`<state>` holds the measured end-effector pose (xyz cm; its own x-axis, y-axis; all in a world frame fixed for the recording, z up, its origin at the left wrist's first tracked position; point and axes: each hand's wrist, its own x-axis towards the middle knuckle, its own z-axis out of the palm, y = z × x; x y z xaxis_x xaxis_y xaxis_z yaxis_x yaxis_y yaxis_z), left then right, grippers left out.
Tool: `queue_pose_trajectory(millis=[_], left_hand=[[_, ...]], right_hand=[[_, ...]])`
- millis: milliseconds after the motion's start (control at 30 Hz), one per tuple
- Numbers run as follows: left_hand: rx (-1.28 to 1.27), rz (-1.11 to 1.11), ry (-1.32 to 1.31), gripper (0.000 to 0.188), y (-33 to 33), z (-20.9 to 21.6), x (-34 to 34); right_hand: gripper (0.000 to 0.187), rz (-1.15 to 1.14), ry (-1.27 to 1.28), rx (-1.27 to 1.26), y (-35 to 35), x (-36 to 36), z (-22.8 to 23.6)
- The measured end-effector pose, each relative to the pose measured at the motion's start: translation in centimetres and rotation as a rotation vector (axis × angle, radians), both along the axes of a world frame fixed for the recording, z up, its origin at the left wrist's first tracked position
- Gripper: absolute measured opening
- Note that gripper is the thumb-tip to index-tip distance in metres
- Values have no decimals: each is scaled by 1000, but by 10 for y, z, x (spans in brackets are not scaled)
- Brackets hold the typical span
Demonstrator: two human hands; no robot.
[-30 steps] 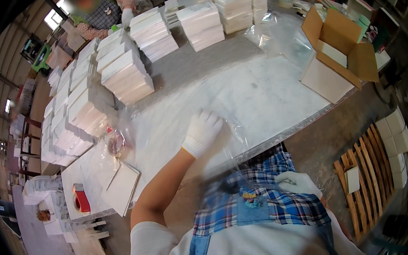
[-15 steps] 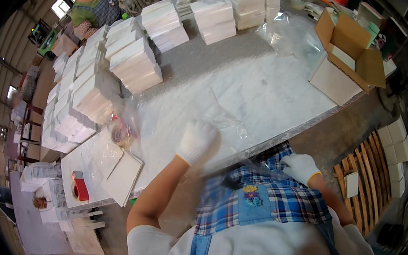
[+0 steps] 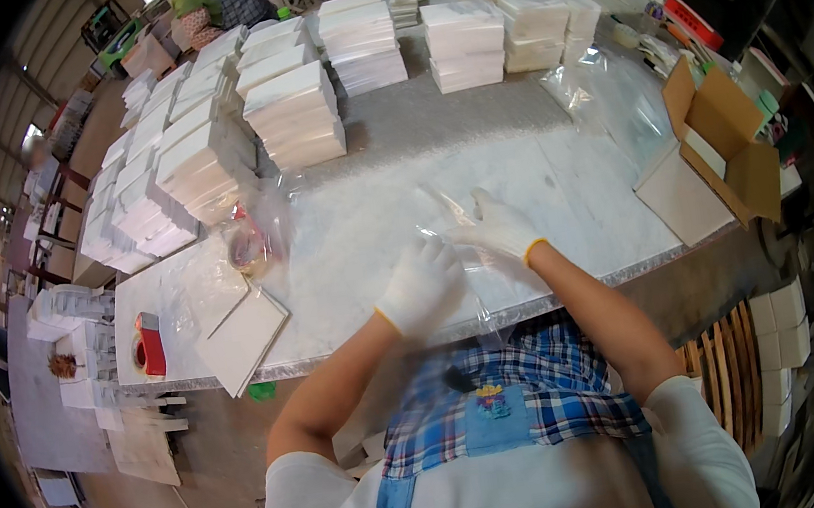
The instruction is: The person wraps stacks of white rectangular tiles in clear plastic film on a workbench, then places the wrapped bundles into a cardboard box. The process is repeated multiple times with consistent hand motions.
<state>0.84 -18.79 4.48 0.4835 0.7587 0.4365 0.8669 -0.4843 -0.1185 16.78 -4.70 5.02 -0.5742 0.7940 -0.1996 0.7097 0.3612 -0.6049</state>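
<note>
Both gloved hands, my left hand and right hand, press flat with fingers spread on a crinkly clear plastic bag at frame centre, on the smooth marble table.

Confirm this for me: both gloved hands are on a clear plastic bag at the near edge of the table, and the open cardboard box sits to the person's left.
Not quite. The left hand and right hand are on the clear plastic bag at the table edge, but the head view shows the open cardboard box on the person's right, not left.
</note>
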Motion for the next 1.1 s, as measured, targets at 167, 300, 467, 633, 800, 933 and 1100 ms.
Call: queue_pose_trajectory(millis=[167,300,467,633,800,933,1100], left_hand=[[-112,63,-17,24,-8,5,-9],[-62,39,-60,26,3,10,-15],[12,68,-64,26,13,5,-18],[-114,200,84,12,18,11,-7],[-172,386,-81,11,44,42,24],[-221,210,-582,11,87,4,34],[-210,140,-509,14,87,-38,33]], right_hand=[[57,-121,-25,-72,2,-24,3],[42,-274,329,-157,52,-3,-89],[38,-483,714,-371,47,5,-48],[39,-449,536,-101,54,16,-55],[43,-352,356,-48,84,24,-94],[43,-295,386,-175,85,18,-84],[42,-321,537,-385,77,33,-63]])
